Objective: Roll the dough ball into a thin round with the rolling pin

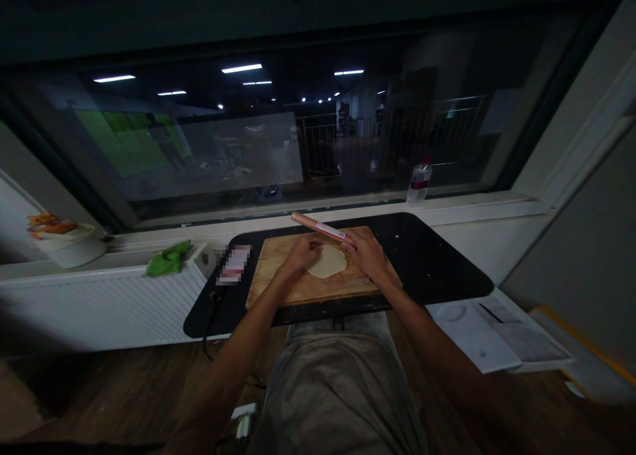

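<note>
A thin, pale, roundish sheet of dough lies on the wooden board. My left hand is at the dough's upper left edge, its fingers curled and closed on that edge. Over the right side of the board, my right hand grips the right end of a wooden rolling pin, which carries a printed label. The pin slants up to the left, beyond the far edge of the dough, and its left end is free. My right fingers partly hide the pin's near end.
The board rests on a black table with rounded corners. A blurred-out phone-like item lies to its left. A water bottle stands on the windowsill. A green cloth drapes over the radiator, near a white pot.
</note>
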The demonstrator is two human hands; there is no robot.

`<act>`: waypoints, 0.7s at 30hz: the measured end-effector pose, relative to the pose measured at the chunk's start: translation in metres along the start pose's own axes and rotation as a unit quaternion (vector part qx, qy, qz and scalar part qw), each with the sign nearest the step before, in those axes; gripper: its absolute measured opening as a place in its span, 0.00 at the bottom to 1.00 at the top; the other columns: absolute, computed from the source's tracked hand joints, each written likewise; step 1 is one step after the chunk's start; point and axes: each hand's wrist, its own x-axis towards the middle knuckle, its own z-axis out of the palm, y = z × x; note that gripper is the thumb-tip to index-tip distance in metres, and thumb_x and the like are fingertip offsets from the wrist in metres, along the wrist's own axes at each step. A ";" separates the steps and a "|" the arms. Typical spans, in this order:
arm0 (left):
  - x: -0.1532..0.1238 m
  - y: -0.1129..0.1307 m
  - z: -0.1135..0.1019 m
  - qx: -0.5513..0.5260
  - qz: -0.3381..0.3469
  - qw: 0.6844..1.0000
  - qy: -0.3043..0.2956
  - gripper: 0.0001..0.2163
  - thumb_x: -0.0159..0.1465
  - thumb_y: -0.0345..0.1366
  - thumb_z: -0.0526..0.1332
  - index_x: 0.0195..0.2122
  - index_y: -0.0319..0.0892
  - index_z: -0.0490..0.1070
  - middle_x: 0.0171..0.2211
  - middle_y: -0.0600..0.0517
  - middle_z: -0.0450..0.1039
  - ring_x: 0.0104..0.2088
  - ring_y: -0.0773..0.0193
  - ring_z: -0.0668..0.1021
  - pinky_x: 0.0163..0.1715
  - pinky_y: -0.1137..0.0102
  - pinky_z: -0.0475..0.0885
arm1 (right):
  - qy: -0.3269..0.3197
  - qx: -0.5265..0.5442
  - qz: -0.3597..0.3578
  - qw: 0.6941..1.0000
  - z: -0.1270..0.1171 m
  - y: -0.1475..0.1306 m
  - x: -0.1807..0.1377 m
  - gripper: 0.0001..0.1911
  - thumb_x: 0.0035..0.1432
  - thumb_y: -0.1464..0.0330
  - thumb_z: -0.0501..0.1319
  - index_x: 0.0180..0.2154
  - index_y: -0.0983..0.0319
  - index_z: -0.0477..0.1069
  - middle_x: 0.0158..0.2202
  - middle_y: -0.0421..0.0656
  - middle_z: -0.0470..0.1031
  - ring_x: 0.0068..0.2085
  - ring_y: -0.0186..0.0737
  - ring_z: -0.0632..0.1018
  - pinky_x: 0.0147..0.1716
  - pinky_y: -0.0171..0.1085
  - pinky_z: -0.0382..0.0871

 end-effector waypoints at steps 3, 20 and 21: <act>-0.004 -0.006 0.001 -0.031 -0.026 0.999 0.005 0.11 0.67 0.28 0.66 0.47 0.37 0.88 0.49 0.42 0.89 0.47 0.53 0.87 0.53 0.61 0.83 | 0.011 0.000 -0.008 1.000 0.001 0.000 0.000 0.24 0.79 0.64 0.67 0.71 0.51 0.79 0.67 0.47 0.84 0.66 0.56 0.81 0.65 0.50 0.76; -0.006 -0.010 0.003 0.046 0.032 0.998 0.005 0.08 0.72 0.29 0.66 0.43 0.40 0.87 0.51 0.41 0.88 0.55 0.49 0.86 0.65 0.55 0.79 | 0.000 -0.013 -0.009 1.000 0.001 0.001 0.002 0.24 0.79 0.64 0.66 0.72 0.52 0.79 0.67 0.47 0.84 0.65 0.57 0.81 0.67 0.52 0.75; -0.007 -0.010 0.002 0.051 0.034 0.998 0.004 0.08 0.72 0.29 0.66 0.43 0.40 0.87 0.51 0.40 0.88 0.56 0.48 0.86 0.66 0.53 0.78 | -0.001 -0.014 -0.008 1.000 0.001 0.001 0.002 0.24 0.79 0.64 0.66 0.72 0.52 0.79 0.67 0.48 0.85 0.65 0.57 0.82 0.67 0.52 0.75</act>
